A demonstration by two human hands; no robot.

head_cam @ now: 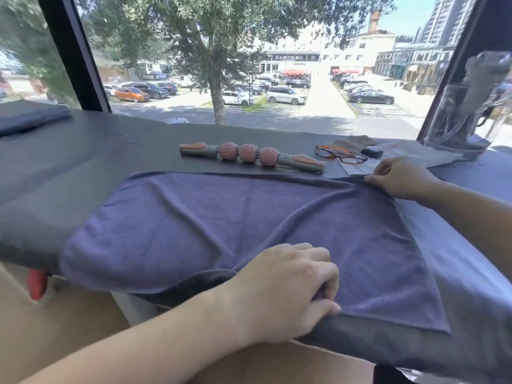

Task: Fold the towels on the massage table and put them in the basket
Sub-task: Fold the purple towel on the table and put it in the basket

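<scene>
You're right at the start of the fold here. The purple microfibre towel (249,231) is lying spread out on the grey padded massage table (83,162), a bit rumpled, with its near-left edge drooping over the table's front edge.

Your left hand (288,292) is curled down on the near edge, thumb and fingers pinched closed on the hem. Your right hand (399,177) is out at the far right corner, fingertips nipped together on that corner of the cloth. So you've got hold of one short side at both ends, and this looks like the set-up for the first fold, not the tidy-up after it.

Next move, I reckon: lift both pinches together and carry that right-hand side over to the left so the edges meet, then smooth out the long creases running across the middle. Keep the cloth low so it doesn't drag the pink-and-grey ball massage roller (250,156) or the tortoiseshell glasses (342,155) sitting just beyond the far edge.

No basket in view at all, so you'll have to look round for it afterwards. There might be another folded dark cloth at the far left, but it's too blurry to call.
</scene>
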